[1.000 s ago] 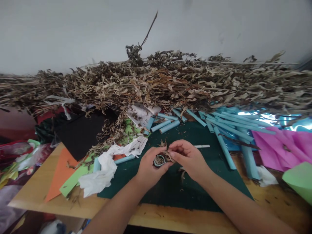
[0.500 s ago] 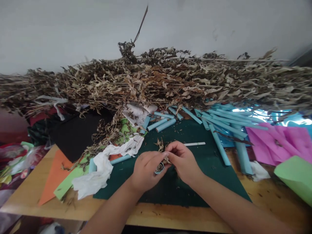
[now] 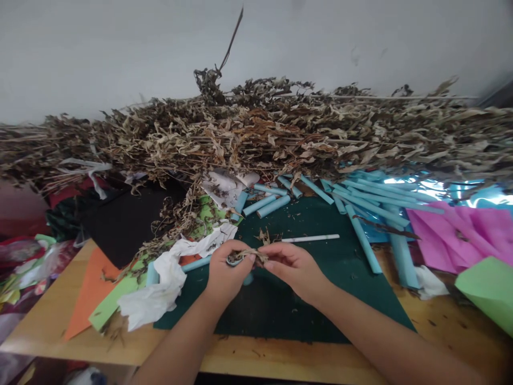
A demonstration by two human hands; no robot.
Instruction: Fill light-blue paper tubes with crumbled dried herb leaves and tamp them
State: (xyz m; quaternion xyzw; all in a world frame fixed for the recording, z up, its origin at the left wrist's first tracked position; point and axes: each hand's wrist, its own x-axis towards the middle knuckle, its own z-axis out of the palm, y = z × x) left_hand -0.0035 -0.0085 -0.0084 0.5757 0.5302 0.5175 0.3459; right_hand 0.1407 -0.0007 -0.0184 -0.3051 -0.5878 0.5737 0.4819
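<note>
My left hand point(image 3: 229, 271) is wrapped round a light blue paper tube point(image 3: 234, 261) whose open end shows dried leaf bits. Between the fingertips of my right hand point(image 3: 294, 267) is a pinch of dried leaf point(image 3: 258, 255), which reaches over to the left thumb at the tube's mouth. Both hands are above a dark green sheet point(image 3: 320, 294). Just beyond them lie a thin white stick point(image 3: 310, 238) and some loose leaf crumbs point(image 3: 264, 236).
Dried leafy stalks point(image 3: 256, 133) are heaped along the wall. Several blue paper tubes point(image 3: 372, 198) lie at the back and right. Crumpled white tissue point(image 3: 154, 299) is at left, pink paper point(image 3: 460, 235) and green paper point(image 3: 489, 289) at right, on a wooden table point(image 3: 132, 345).
My left hand has shifted left and slightly up, tilting the tube. The leaf piece now stretches between both hands' fingertips, and more of the white stick shows.
</note>
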